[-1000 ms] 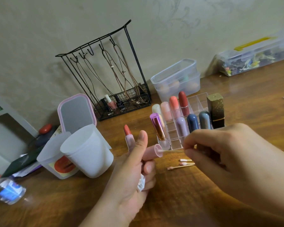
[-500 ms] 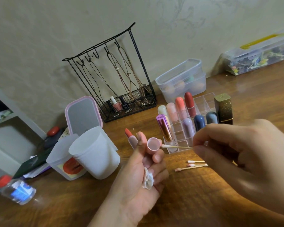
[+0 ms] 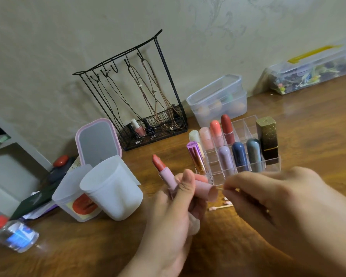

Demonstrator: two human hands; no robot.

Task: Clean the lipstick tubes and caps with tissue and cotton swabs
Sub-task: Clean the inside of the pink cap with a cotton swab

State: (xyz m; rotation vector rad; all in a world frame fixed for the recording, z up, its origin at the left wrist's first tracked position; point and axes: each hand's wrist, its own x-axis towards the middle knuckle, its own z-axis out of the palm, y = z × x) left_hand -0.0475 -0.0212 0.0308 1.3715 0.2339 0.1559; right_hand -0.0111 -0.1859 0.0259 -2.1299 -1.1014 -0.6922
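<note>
Mid-task, we judge — our left hand (image 3: 174,212) grips the pink cylindrical plastic cap (image 3: 206,190) and open pink lipstick tube (image 3: 167,174); our right hand (image 3: 268,198) pinches a thin wooden cotton swab (image 3: 220,188) in its mouth — the clear acrylic rack's (image 3: 246,124) lipsticks, centre frame, remain.

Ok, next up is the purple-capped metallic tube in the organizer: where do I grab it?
Pinch the purple-capped tube at its cap end, from above and the left. It leans left out of the clear organizer, its top standing free, while neighbouring lipsticks crowd its right side.
</note>
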